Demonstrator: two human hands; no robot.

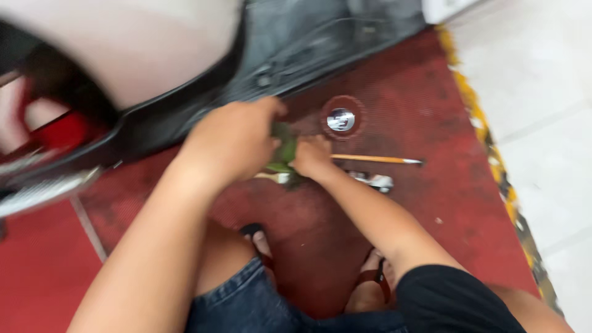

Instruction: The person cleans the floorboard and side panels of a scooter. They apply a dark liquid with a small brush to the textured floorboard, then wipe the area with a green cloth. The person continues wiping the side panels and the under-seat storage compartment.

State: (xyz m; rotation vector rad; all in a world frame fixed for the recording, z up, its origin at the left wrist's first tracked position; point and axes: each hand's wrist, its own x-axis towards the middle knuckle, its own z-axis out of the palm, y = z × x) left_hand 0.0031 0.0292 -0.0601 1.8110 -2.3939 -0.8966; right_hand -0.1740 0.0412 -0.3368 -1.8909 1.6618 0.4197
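A single head-worn camera looks steeply down, close over the person's own arms and knees, onto a red floor mat (382,111) beside a vehicle's underside (296,43).

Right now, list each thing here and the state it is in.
Left hand: closed on the green thing, blurred.
Right hand: closed on the green thing.
Green thing: held between both hands, mostly hidden.
Brush: lying flat on the red floor, untouched.
Round cap: set flush in the floor.
Black panel: beside the hands.
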